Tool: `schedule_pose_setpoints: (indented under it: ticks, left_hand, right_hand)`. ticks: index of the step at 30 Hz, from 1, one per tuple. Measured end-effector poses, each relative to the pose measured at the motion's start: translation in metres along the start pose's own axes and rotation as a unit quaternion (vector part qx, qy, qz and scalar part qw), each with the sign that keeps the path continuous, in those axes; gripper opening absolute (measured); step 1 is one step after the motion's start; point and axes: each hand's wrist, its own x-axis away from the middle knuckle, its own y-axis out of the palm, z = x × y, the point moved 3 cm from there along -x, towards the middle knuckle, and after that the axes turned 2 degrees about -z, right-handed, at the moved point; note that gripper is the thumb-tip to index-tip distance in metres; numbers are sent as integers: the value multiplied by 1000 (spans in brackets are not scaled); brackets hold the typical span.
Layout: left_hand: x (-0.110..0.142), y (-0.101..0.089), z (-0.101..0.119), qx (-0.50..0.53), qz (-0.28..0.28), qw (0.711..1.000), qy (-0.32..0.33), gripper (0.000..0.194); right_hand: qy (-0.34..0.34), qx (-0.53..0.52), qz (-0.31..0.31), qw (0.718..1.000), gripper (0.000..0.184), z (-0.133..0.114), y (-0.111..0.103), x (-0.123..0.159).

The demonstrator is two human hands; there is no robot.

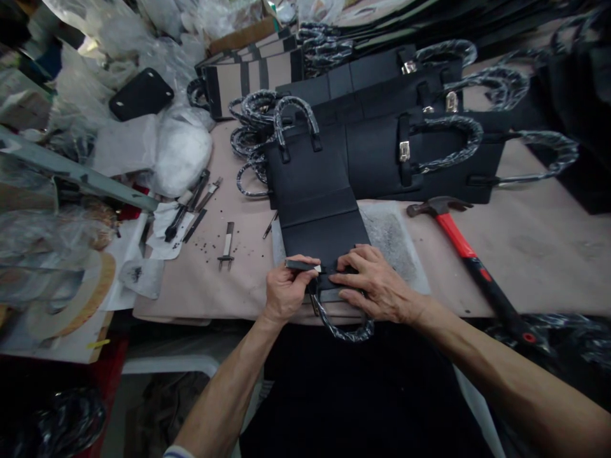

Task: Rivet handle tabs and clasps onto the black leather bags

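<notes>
Far left of the black panel, which serves as landmark, lies a large pale roll [93, 299]. Nearer it on the left, a two-pronged punch [228, 242] rests on the tabletop [252, 280], its prongs toward the person. At the panel's near left edge, the left hand [289, 289] pinches a dark bar [300, 264] between thumb and fingers; the bar's long axis runs crosswise, its pale-patched end pointing right. The black panel [317, 213] stretches away from the person, its far end leaning left, and a plastic-wrapped handle [351, 334] loops from its near end. The right hand [370, 283] lies on its near right part, fingers bent and slightly spread. Right of the panel, a claw hammer [470, 257] points its head away, the red-and-black handle slanting toward the person's right.
</notes>
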Motion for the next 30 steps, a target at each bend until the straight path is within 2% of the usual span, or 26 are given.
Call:
schedule_pose_setpoints:
  ticks: [15,30]
  left_hand:
    - [0,1,-1,-2,3,1000,-16,11]
    - [-1,2,-2,-44,-16,999,7,9]
  right_hand:
    - [2,-14,0,1000,30,2,-1,0]
    - [0,-8,12,1000,30,0,-1,0]
